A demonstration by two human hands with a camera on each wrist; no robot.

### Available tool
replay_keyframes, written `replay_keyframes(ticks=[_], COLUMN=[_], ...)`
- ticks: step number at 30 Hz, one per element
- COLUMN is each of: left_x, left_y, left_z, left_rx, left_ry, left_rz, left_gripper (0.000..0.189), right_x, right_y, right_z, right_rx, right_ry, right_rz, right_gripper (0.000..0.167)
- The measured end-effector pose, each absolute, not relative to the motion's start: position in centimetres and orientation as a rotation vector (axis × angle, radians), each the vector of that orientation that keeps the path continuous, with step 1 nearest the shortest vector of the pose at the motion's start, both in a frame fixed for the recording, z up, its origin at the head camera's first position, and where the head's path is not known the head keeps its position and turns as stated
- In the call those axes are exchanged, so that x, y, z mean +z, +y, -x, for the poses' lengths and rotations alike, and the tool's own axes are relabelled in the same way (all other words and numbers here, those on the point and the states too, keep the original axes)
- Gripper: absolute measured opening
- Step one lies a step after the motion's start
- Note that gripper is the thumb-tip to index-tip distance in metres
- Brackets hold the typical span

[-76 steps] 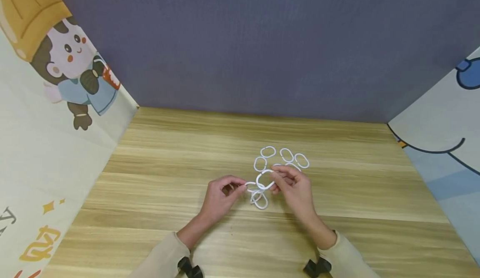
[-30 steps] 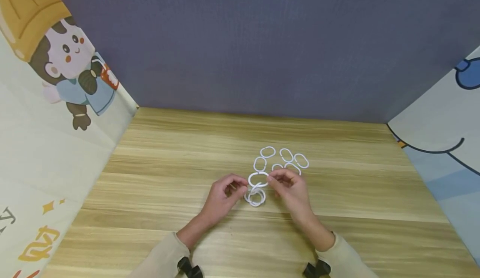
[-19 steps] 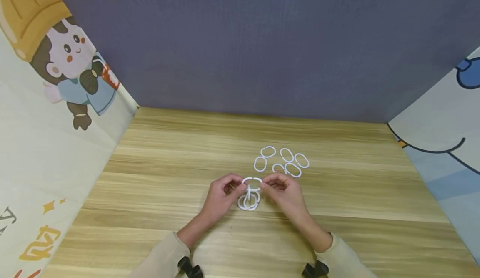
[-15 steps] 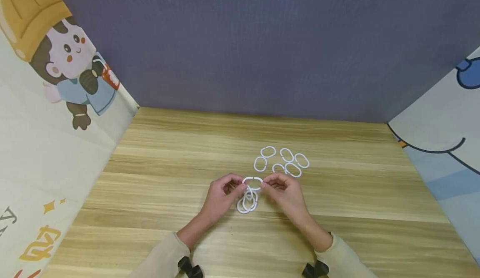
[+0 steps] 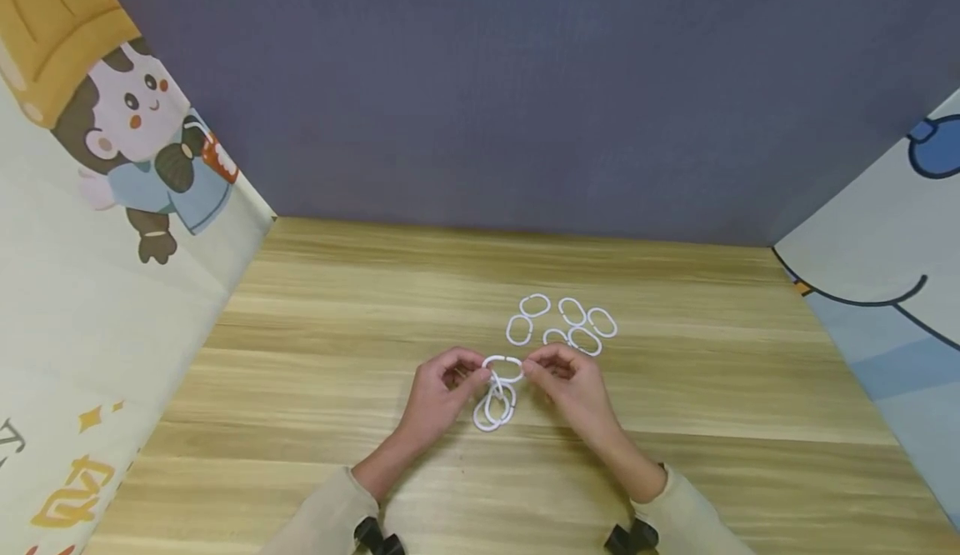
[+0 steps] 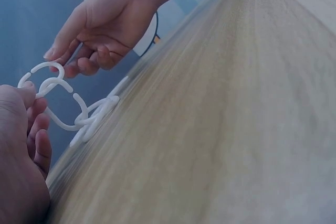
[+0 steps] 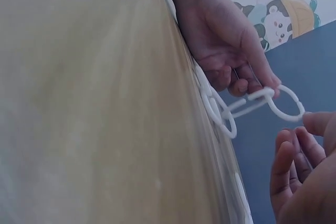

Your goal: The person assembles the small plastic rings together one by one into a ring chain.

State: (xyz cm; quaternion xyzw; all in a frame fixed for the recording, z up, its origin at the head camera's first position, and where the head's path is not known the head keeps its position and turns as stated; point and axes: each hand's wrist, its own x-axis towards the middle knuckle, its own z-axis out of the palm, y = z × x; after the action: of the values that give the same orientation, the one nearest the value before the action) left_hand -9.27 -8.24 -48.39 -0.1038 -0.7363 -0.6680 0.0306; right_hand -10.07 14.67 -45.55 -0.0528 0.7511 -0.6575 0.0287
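In the head view, my left hand (image 5: 442,392) and right hand (image 5: 573,388) pinch opposite ends of one white oval shower curtain ring (image 5: 493,358), its small gap at the top. Another ring (image 6: 65,84) passes through it at my left fingertips in the left wrist view; a gap shows in this one too. Further linked rings (image 5: 487,428) hang below in a short chain, the lowest touching or nearly touching the table. In the right wrist view the pinched ring (image 7: 287,117) spans the space between both hands. Overlap hides how some lower rings interlock.
Several loose white rings (image 5: 536,295) lie flat on the wooden table (image 5: 360,288), behind and right of my hands; my right hand partly covers one. A dark blue panel (image 5: 480,105) stands at the back, with printed cartoon panels (image 5: 90,305) at the sides.
My right hand has moved left with its ring, which has turned so its gap faces up. My left fingers, earlier on a lower ring, now pinch this one. The chain hangs further left.
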Motion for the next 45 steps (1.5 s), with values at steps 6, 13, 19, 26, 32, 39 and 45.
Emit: replay_keyframes(ticks=[6, 13, 19, 26, 32, 39, 45], left_x=[-48.3, -48.3, -48.3, -48.5, -48.7, -48.8, -48.8], left_y=[-8.4, -8.6, -8.8, -9.0, -9.2, -9.4, -9.8], left_z=[9.2, 9.1, 8.9, 8.6, 8.5, 8.2, 7.9], left_rx=[-2.060, -2.075, -2.080, -2.061, -2.076, -2.076, -2.081], left_ry=[-2.266, -2.268, -2.275, -2.280, -2.277, -2.259, -2.268], left_rz=[0.324, 0.335, 0.323, 0.328, 0.325, 0.349, 0.354], left_gripper=[0.012, 0.011, 0.011, 0.011, 0.011, 0.009, 0.010], right_x=[-45.4, -44.9, -44.7, -45.1, -45.6, -46.4, -46.9], right_y=[15.3, 16.6, 17.8, 18.9, 19.9, 21.8, 22.8], right_z=[10.8, 11.6, 12.1, 12.5, 13.1, 13.6, 13.8], right_rx=[-2.052, -2.104, -2.118, -2.105, -2.156, -2.115, -2.075], right_ry=[2.300, 2.336, 2.393, 2.457, 2.489, 2.586, 2.648], right_rz=[0.077, 0.047, 0.009, -0.053, -0.129, -0.205, -0.242], right_gripper=[0.014, 0.013, 0.013, 0.014, 0.018, 0.021, 0.021])
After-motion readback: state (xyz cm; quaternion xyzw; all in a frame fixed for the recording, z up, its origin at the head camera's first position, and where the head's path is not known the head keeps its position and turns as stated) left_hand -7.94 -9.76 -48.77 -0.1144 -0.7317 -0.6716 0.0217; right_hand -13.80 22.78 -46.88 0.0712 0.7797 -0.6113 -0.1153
